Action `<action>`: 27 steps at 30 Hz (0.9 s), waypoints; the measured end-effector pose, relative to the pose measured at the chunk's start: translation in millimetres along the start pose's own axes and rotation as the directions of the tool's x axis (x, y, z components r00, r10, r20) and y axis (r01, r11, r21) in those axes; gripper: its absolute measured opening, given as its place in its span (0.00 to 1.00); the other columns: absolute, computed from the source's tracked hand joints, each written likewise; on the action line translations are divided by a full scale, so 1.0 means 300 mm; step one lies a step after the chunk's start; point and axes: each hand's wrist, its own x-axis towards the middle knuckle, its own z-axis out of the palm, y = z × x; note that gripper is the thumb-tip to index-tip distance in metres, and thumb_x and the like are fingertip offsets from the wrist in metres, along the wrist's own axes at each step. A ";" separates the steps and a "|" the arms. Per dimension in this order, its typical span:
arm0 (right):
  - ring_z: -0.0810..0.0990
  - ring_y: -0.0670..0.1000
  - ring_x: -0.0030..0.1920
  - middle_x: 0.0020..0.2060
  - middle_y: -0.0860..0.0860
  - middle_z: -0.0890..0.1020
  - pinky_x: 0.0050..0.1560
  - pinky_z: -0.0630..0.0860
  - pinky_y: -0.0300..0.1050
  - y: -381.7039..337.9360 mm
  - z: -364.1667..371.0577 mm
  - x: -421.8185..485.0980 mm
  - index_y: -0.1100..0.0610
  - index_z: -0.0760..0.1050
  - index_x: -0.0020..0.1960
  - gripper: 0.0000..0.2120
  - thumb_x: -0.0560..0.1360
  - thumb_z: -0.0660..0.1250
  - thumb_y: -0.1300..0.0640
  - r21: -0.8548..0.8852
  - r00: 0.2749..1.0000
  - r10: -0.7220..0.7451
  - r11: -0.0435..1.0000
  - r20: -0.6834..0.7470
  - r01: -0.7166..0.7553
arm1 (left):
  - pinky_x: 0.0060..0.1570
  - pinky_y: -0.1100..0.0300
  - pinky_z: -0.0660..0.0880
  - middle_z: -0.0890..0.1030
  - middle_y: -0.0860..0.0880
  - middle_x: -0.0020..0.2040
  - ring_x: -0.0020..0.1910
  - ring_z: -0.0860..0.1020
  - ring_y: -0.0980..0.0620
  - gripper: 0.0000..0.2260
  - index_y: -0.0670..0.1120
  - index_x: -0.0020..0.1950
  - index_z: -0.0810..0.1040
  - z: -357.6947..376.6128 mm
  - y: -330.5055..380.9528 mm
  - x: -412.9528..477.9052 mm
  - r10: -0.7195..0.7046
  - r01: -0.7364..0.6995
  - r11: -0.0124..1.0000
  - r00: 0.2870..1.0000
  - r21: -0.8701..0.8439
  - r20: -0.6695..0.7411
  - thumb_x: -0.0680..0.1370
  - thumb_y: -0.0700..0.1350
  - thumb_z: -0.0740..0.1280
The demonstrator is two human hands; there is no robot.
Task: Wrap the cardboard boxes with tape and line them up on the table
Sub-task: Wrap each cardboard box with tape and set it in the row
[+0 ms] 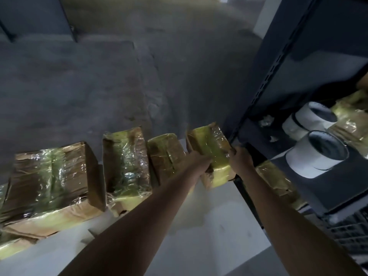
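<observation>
- I have the wrapped box point(211, 144) between both hands at the right end of the row, standing tilted on the white table point(199, 226) with its top leaning toward the grey wall point(99, 76)
- My right hand point(240, 158) has its fingers curled over the box's right edge, next to the dark rack post point(278, 76); I judge that this grip steers the box clear of the post
- My left hand point(199, 160) lies against the box's left side, but blur keeps me from telling whether its fingers are curled or flat
- Three taped boxes stand to the left along the wall: the big box point(53, 176), the tall box point(125, 162) and the small box point(165, 154), which is just beside the one I hold
- I read this as the lining-up step, with the wall as a backstop to keep the row straight
- Tape rolls point(316, 156) sit on the rack shelf, within reach for the next wrap
</observation>
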 end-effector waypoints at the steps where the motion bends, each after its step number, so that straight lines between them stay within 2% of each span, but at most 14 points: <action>1: 0.77 0.62 0.49 0.54 0.66 0.78 0.43 0.65 0.46 0.006 0.017 0.007 0.67 0.73 0.59 0.16 0.83 0.55 0.56 -0.004 1.000 0.005 1.000 0.010 -0.005 | 0.56 0.51 0.78 0.81 0.40 0.54 0.53 0.80 0.44 0.16 0.37 0.61 0.77 0.007 -0.008 0.009 0.013 -0.013 1.000 1.000 0.026 0.006 0.75 0.42 0.67; 3: 0.75 0.58 0.46 0.54 0.65 0.78 0.43 0.65 0.45 0.017 0.044 0.018 0.66 0.73 0.59 0.16 0.83 0.54 0.55 -0.001 1.000 0.006 1.000 0.030 -0.006 | 0.44 0.57 0.77 0.81 0.43 0.47 0.44 0.79 0.49 0.14 0.38 0.59 0.78 0.017 -0.012 0.020 0.042 -0.047 0.994 0.998 0.100 0.052 0.76 0.43 0.66; 5: 0.76 0.60 0.49 0.55 0.65 0.78 0.44 0.66 0.46 0.022 0.065 0.021 0.66 0.72 0.61 0.16 0.84 0.53 0.56 -0.022 0.999 0.009 1.000 0.051 -0.008 | 0.33 0.62 0.72 0.79 0.46 0.40 0.35 0.76 0.53 0.11 0.39 0.57 0.78 0.021 -0.007 0.023 0.063 -0.082 0.978 0.993 0.189 0.104 0.78 0.42 0.64; 7: 0.76 0.63 0.55 0.57 0.65 0.77 0.47 0.69 0.49 0.022 0.081 0.022 0.67 0.71 0.62 0.15 0.83 0.53 0.57 -0.052 0.997 -0.010 0.999 0.078 0.014 | 0.33 0.61 0.72 0.81 0.44 0.41 0.35 0.77 0.51 0.08 0.39 0.55 0.77 0.028 -0.003 0.015 0.124 -0.163 0.942 0.981 0.292 0.149 0.79 0.40 0.62; 9: 0.76 0.64 0.57 0.58 0.65 0.77 0.53 0.70 0.53 0.011 0.089 0.022 0.67 0.70 0.62 0.15 0.83 0.54 0.59 -0.103 0.994 -0.031 0.994 0.106 0.042 | 0.32 0.60 0.72 0.80 0.45 0.39 0.36 0.78 0.50 0.06 0.42 0.50 0.76 0.031 0.003 0.001 0.252 -0.286 0.876 0.958 0.387 0.138 0.79 0.37 0.60; 12: 0.74 0.63 0.59 0.58 0.64 0.76 0.57 0.71 0.55 -0.043 0.088 0.014 0.65 0.70 0.62 0.14 0.82 0.55 0.59 -0.172 0.989 -0.129 0.975 0.067 0.139 | 0.27 0.62 0.73 0.77 0.52 0.32 0.31 0.78 0.54 0.08 0.49 0.41 0.75 0.013 0.023 -0.022 0.399 -0.387 0.859 0.916 0.336 0.035 0.78 0.40 0.62; 14: 0.72 0.63 0.61 0.60 0.63 0.74 0.59 0.70 0.55 -0.103 0.090 0.005 0.63 0.70 0.66 0.15 0.81 0.56 0.60 -0.173 0.970 -0.241 0.956 0.001 0.238 | 0.29 0.58 0.74 0.77 0.51 0.34 0.32 0.77 0.53 0.06 0.47 0.43 0.75 -0.023 0.027 -0.023 0.434 -0.400 0.871 0.899 0.284 -0.066 0.78 0.39 0.61; 16: 0.72 0.59 0.62 0.61 0.59 0.74 0.60 0.70 0.53 -0.171 0.106 -0.004 0.61 0.72 0.65 0.15 0.80 0.56 0.60 -0.187 0.939 -0.340 0.927 -0.054 0.325 | 0.29 0.63 0.72 0.76 0.49 0.36 0.33 0.75 0.54 0.05 0.43 0.47 0.75 -0.072 0.009 -0.014 0.429 -0.371 0.889 0.880 0.267 -0.205 0.78 0.37 0.60; 17: 0.73 0.57 0.59 0.58 0.58 0.75 0.59 0.71 0.51 -0.205 0.118 -0.011 0.60 0.74 0.62 0.13 0.80 0.57 0.59 -0.172 0.920 -0.388 0.911 -0.054 0.374 | 0.34 0.64 0.76 0.77 0.47 0.40 0.37 0.77 0.52 0.06 0.42 0.50 0.76 -0.094 -0.005 -0.010 0.399 -0.334 0.905 0.880 0.262 -0.259 0.78 0.36 0.60; 19: 0.76 0.53 0.50 0.49 0.55 0.78 0.49 0.72 0.47 -0.259 0.155 -0.026 0.59 0.76 0.53 0.11 0.81 0.57 0.57 -0.092 0.901 -0.435 0.896 0.015 0.434 | 0.54 0.51 0.78 0.78 0.41 0.54 0.54 0.78 0.43 0.12 0.39 0.61 0.74 -0.131 -0.036 -0.004 0.318 -0.217 0.926 0.890 0.309 -0.326 0.79 0.40 0.59; 21: 0.77 0.53 0.44 0.43 0.54 0.79 0.42 0.69 0.44 -0.295 0.202 -0.050 0.58 0.75 0.49 0.12 0.81 0.57 0.52 -0.028 0.897 -0.418 0.904 0.144 0.426 | 0.62 0.47 0.71 0.73 0.39 0.63 0.63 0.71 0.40 0.18 0.37 0.66 0.70 -0.154 -0.067 -0.007 0.230 -0.096 0.934 0.899 0.345 -0.373 0.79 0.45 0.60; 23: 0.78 0.55 0.47 0.47 0.56 0.79 0.46 0.71 0.45 -0.309 0.245 -0.070 0.60 0.75 0.54 0.16 0.82 0.57 0.47 -0.014 0.891 -0.356 0.927 0.280 0.375 | 0.63 0.47 0.69 0.69 0.38 0.66 0.66 0.68 0.39 0.22 0.37 0.68 0.67 -0.171 -0.092 -0.014 0.099 0.005 0.964 0.922 0.267 -0.375 0.79 0.48 0.61; 25: 0.78 0.57 0.53 0.51 0.58 0.79 0.52 0.72 0.45 -0.307 0.285 -0.084 0.61 0.73 0.59 0.14 0.82 0.59 0.52 -0.098 0.869 -0.294 0.928 0.397 0.359 | 0.63 0.46 0.69 0.67 0.38 0.67 0.66 0.68 0.38 0.25 0.37 0.70 0.63 -0.183 -0.115 -0.012 -0.005 0.074 0.977 0.946 0.199 -0.325 0.79 0.51 0.62; 27: 0.80 0.56 0.48 0.46 0.58 0.80 0.46 0.71 0.44 -0.307 0.308 -0.106 0.61 0.74 0.54 0.08 0.80 0.59 0.58 -0.139 0.881 -0.283 0.924 0.379 0.357 | 0.63 0.44 0.70 0.67 0.39 0.67 0.66 0.69 0.38 0.26 0.38 0.71 0.61 -0.195 -0.127 -0.004 -0.018 0.082 0.977 0.953 0.199 -0.301 0.78 0.50 0.64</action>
